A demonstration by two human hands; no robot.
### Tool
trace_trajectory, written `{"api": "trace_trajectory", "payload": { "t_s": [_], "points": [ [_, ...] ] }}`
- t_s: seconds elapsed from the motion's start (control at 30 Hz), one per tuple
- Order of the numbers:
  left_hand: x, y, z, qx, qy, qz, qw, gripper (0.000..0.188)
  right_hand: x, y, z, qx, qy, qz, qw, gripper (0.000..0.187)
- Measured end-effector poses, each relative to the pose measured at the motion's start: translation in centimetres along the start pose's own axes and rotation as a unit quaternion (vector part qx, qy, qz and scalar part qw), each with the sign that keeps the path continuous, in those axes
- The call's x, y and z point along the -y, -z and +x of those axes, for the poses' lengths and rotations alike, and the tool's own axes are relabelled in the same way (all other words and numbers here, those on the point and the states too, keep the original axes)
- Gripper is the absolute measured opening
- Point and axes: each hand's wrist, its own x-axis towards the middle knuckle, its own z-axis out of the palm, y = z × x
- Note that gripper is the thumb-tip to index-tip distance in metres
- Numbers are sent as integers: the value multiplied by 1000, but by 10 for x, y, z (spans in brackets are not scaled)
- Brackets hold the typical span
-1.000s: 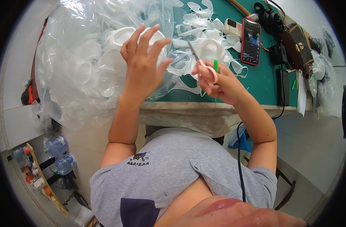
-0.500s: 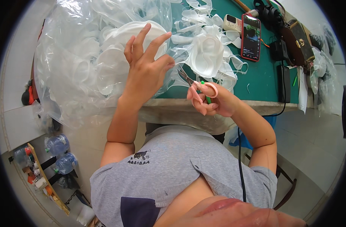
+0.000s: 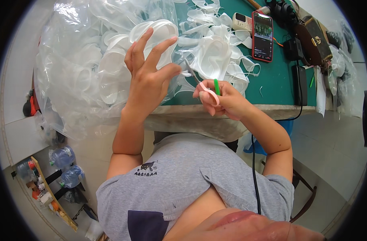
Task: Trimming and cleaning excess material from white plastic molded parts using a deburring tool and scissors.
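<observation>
My left hand [image 3: 147,76] is raised over the near edge of the work table. Three of its fingers are spread, while the index finger and thumb are pinched together. A small white piece [image 3: 186,74] shows at their tips; its shape is hard to make out. Just to the right, my right hand [image 3: 225,98] grips scissors [image 3: 207,91] by their pink handles, blades pointing up and left towards the pinch. A green part [image 3: 216,86] sticks out by the right fingers; I cannot tell if it belongs to the scissors. Behind the blades lie white moulded pieces with thin loops [image 3: 213,56].
A large clear plastic bag [image 3: 71,68] full of similar white pieces covers the left of the green tabletop [image 3: 278,86]. At the right are a red-edged phone [image 3: 263,38], a cream handset [image 3: 241,22], a black adapter [image 3: 299,84] with a cable, and a brown case [image 3: 314,40].
My left hand has shifted slightly left and down, still pinched. The scissors have turned in my right hand: their blades look closer together and point more steeply upward.
</observation>
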Motion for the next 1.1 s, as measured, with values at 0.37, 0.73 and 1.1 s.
{"api": "trace_trajectory", "payload": {
  "t_s": [0.37,0.73,1.1],
  "points": [
    [-35,-62,8,186,-130,17,974,24,26,63,-84,-393,267,-303,826,19],
    [12,-85,184,-166,114,-83,976,25,7,130,-135,-509,40,-551,660,27],
    [12,2,57,-88,140,34,986,29,29,98,-118,-466,69,-487,736,24]
  ]
}}
